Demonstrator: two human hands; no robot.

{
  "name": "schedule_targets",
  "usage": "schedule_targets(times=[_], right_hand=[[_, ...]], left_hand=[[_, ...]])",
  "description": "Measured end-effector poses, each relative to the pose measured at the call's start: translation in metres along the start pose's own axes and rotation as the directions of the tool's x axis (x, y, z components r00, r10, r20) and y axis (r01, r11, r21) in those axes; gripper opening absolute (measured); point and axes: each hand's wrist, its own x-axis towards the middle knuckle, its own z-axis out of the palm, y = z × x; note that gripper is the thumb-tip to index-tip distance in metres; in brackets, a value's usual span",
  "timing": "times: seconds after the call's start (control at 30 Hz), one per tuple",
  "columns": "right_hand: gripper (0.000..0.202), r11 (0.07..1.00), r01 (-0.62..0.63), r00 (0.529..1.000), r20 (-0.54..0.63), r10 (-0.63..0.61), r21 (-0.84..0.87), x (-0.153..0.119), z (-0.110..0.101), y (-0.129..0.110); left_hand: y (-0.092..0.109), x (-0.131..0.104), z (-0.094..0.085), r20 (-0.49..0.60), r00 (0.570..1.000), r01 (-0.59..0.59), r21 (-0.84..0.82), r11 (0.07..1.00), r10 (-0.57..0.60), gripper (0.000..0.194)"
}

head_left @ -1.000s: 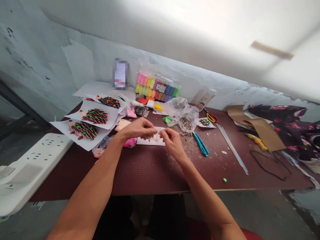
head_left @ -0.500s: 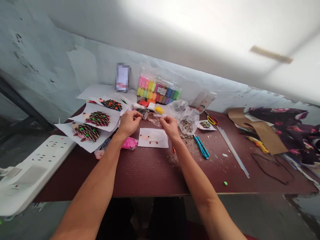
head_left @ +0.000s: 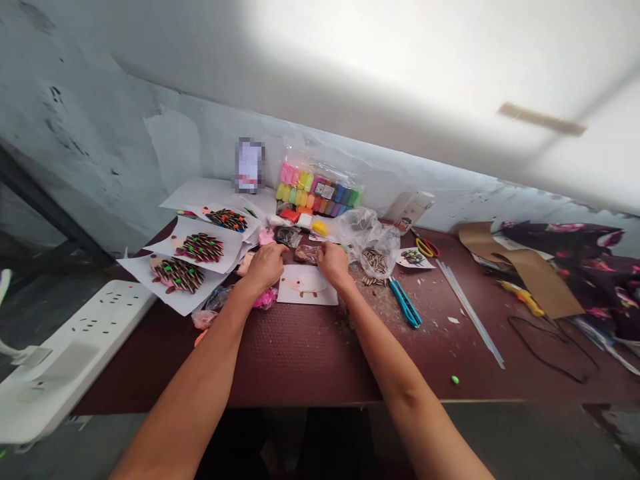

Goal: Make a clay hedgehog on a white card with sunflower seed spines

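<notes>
A white paper card (head_left: 307,295) with a hedgehog outline, its face and feet filled in, lies in front of me. My left hand (head_left: 267,265) is closed at the card's upper left corner; whatever its fingers hold is hidden. At the upper right corner my right hand (head_left: 333,263) is also closed, fingertips turned down and out of sight. Between the hands, just behind the card, sits a clear plastic packet of brown clay (head_left: 307,254), close to the right fingers. A bright pink clay packet (head_left: 265,298) lies beneath my left wrist.
Hedgehog pictures covered in seed shells (head_left: 200,248) are stacked at left, near a power strip (head_left: 107,313). Behind stand coloured clay packs (head_left: 320,190) and a phone (head_left: 249,165). To the right are a bag of striped seeds (head_left: 375,259), teal pliers (head_left: 405,303), scissors (head_left: 427,245) and glue sticks (head_left: 470,313).
Both hands have gone from raised pinches to lower, more closed positions behind the card. The whole view has shifted slightly, with the table sitting a little lower in the picture.
</notes>
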Motion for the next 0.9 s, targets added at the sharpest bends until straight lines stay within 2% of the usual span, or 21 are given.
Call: schedule_targets(times=[0.1, 0.2, 0.37, 0.5, 0.57, 0.67, 0.77, 0.8, 0.83, 0.9], right_hand=[[0.033, 0.985, 0.122, 0.988, -0.083, -0.133, -0.121, 0.0, 0.002, -0.009], [0.032, 0.968, 0.209, 0.975, -0.04, -0.217, -0.142, 0.007, 0.007, -0.021], [0.042, 0.969, 0.126, 0.991, -0.014, -0.132, -0.21, 0.026, 0.02, -0.042], [0.033, 0.985, 0.086, 0.996, -0.003, -0.087, -0.148, 0.035, 0.027, -0.047], [0.027, 0.997, 0.062, 0.998, -0.014, -0.063, -0.036, 0.037, 0.027, -0.046], [0.023, 0.959, 0.083, 0.997, -0.033, -0.077, 0.272, 0.036, 0.021, -0.041], [0.021, 0.773, 0.101, 0.994, -0.023, -0.111, 0.626, 0.029, 0.009, -0.033], [0.021, 0.699, 0.091, 0.993, -0.008, -0.121, 0.709, 0.025, 0.004, -0.03], [0.022, 0.624, 0.092, 0.989, 0.003, -0.149, 0.776, 0.019, -0.001, -0.028], [0.026, 0.497, 0.103, 0.976, 0.009, -0.218, 0.862, 0.006, -0.011, -0.023]], left_hand=[[-0.001, 0.001, 0.001, 0.019, 1.0, -0.012, 0.021, 1.0, 0.011, 0.043], [-0.002, 0.001, 0.002, 0.003, 1.0, -0.027, 0.033, 0.999, 0.027, 0.043], [-0.002, 0.001, 0.003, -0.067, 0.997, -0.038, 0.036, 0.999, 0.04, 0.042], [-0.002, 0.001, 0.003, -0.092, 0.995, -0.028, -0.008, 1.0, 0.027, 0.04], [-0.002, 0.002, 0.002, -0.095, 0.995, -0.021, -0.08, 0.997, 0.013, 0.039], [-0.001, 0.006, 0.003, -0.163, 0.984, 0.031, -0.247, 0.968, -0.073, 0.036], [0.0, 0.009, 0.001, -0.305, 0.927, 0.068, -0.435, 0.898, -0.218, 0.041], [0.001, 0.009, 0.0, -0.316, 0.913, 0.065, -0.51, 0.858, -0.258, 0.042], [0.003, 0.008, -0.002, -0.292, 0.913, 0.062, -0.594, 0.802, -0.287, 0.043], [0.008, 0.006, -0.006, -0.119, 0.956, 0.072, -0.792, 0.606, -0.269, 0.044]])
